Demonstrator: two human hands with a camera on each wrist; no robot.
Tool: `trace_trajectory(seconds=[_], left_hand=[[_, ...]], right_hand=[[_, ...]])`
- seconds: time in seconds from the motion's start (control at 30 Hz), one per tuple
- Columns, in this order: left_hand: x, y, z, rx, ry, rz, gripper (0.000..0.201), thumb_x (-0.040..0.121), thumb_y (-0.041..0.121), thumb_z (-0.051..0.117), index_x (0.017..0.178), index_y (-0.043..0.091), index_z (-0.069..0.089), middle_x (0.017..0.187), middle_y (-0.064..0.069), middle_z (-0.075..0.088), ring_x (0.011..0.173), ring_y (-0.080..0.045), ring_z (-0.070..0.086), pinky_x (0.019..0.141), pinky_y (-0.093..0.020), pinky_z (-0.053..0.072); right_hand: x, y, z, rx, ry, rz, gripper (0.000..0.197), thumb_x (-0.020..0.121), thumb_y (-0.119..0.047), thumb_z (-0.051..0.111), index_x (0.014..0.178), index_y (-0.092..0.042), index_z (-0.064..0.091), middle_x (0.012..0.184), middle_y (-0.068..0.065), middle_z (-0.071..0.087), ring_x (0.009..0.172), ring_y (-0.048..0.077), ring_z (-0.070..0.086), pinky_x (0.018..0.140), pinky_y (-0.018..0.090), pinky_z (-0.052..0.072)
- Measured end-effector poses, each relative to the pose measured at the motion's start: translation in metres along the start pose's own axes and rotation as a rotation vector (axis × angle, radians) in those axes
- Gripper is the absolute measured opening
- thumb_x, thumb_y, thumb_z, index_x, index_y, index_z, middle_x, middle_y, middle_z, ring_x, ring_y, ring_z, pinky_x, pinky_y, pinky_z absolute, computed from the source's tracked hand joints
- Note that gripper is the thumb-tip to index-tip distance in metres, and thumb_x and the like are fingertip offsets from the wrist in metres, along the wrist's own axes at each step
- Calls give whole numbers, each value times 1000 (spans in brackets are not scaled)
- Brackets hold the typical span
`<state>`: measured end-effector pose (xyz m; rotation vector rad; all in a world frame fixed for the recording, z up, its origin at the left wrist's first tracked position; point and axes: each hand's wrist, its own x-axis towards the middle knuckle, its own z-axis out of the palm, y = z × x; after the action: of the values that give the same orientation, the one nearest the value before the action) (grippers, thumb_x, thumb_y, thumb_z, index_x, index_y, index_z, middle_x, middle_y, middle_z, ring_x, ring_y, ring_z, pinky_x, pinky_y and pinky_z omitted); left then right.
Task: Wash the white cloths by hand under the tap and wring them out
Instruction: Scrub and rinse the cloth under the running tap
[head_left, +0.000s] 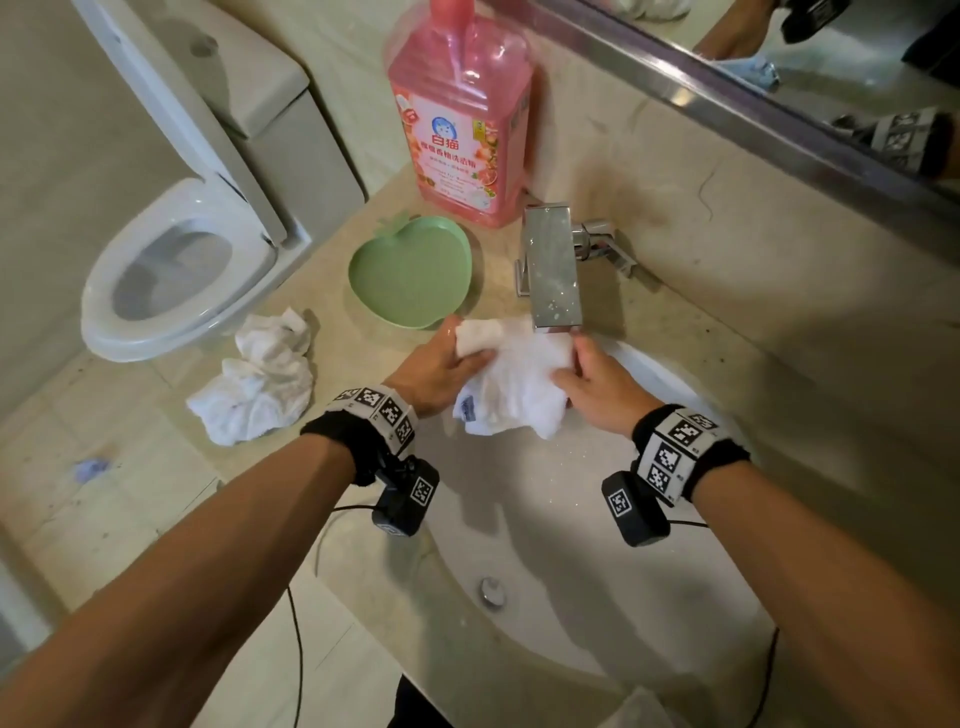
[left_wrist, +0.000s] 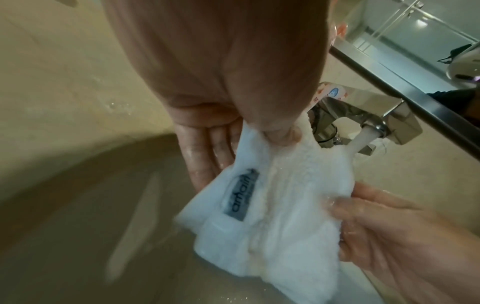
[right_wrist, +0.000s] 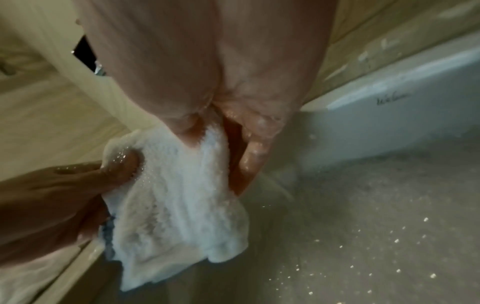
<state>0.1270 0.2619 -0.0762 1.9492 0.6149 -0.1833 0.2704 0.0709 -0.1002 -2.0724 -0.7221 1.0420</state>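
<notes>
Setting: beige stone bathroom counter (head_left: 727, 322) with a white sink (head_left: 675, 379) set into it; the tap (head_left: 553, 270) stands at the back edge of the sink and serves as landmark.
Water: running from the tap, seen in the left wrist view, and landing on the top of the held cloth.
Held cloth: one white cloth (head_left: 511, 379) hangs just under and in front of the tap spout, over the sink, stretched between both hands.
Left hand: left hand (head_left: 441, 364) to the left of the tap, thumb and fingers pinching the cloth's upper left corner.
Right hand: right hand (head_left: 597, 384) just below and right of the spout, fingers curled round the cloth's right edge.
Key relation: the cloth's long axis runs left to right between the hands, with the loose part drooping toward the person; both hands are about equally near, so a wringing twist would likely turn along that axis.
Waiting cloths: white cloths (head_left: 260, 379) lie crumpled on the counter well left of the tap; I cannot tell whether that heap is one cloth or more.
Other counts: one green apple-shaped dish (head_left: 410, 270) left of the tap, one pink detergent bottle (head_left: 460, 114) behind it, one toilet (head_left: 171, 270) far left.
Stage: probably rinsing, wringing not yet begun.
</notes>
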Motion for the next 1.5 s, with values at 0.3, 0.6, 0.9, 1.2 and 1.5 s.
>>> trace_trajectory(seconds=[0.3,0.6,0.9,1.2,1.5], left_hand=[[4,2,0,-348,-83,-130,23,96,20,62,111,30,49,107,0,66,88,-18,72,59,-42,60],[13,21,3,-386,-190,-77,41,85,-25,48,91,15,56,90,-2,66,78,-13,68,70,-36,60],[12,15,-5,325,0,377,39,75,-19,56,92,10,76,108,-14,59,104,-29,57,89,-34,46],[2,6,-16,208,-170,-49,36,78,49,74,95,25,53,95,6,55,87,-16,55,74,-32,43],[34,26,28,375,-310,-145,61,65,53,82,116,26,62,111,7,66,94,-10,62,81,-26,46]], right_hand=[[-13,6,-19,-19,-17,-54,55,92,-6,47,139,-33,36,113,6,65,95,21,65,83,39,54],[-14,9,-33,350,176,75,56,91,12,40,87,-32,74,83,-9,67,67,18,62,56,33,52],[-7,-10,-29,467,49,123,42,96,-8,43,81,-27,77,100,4,68,86,20,67,58,34,59],[8,-34,-5,86,111,-83,42,77,5,68,96,-30,57,87,-15,62,73,-14,60,60,0,39],[-5,-34,-17,218,97,-105,38,75,-1,79,100,-28,71,97,-10,77,95,7,71,77,21,57]])
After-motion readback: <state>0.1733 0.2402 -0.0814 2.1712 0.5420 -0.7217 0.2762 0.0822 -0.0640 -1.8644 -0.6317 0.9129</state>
